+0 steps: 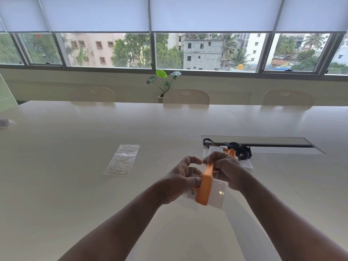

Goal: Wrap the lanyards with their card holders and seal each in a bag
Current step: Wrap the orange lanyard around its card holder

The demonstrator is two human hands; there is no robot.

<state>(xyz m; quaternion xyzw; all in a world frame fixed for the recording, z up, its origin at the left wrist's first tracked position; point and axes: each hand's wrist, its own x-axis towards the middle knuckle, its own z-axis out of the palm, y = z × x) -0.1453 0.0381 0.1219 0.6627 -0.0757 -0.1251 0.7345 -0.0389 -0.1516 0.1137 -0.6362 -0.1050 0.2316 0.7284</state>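
- While both hands hang above the tabletop (75, 166), I see the left hand (180, 180) gripping a clear card holder (216, 193) from its left end, thumb and fingers curled round the edge.
- An orange lanyard (204, 187) is wound across the holder's middle in a flat band, and one strand rises from it up to the right hand.
- The right hand (226, 169) pinches that strand between thumb and fingers (how many turns lie on the holder I cannot tell).
- The holder sits tilted, its far end higher, held clear of the tabletop.
- To the left, well apart from the hands, a clear bag (122, 160) lies flat on the tabletop, its zip end pointing away from me.
- Just behind the right hand I make out a small pile: more holders (247, 163) lying flat, a black lanyard (243, 150) coiled over them, and a bit of another orange strap (232, 152) showing.
- That pile rests beside the near edge of a long cable slot (263, 146) set into the tabletop.
- Across the tabletop stand three pale chairs (186, 97), and a leafy plant (164, 81) rises beneath the windows (207, 51), whose blinds are half lowered.
- At the far left edge lies a small pale item (5, 123), too blurred for me to name.
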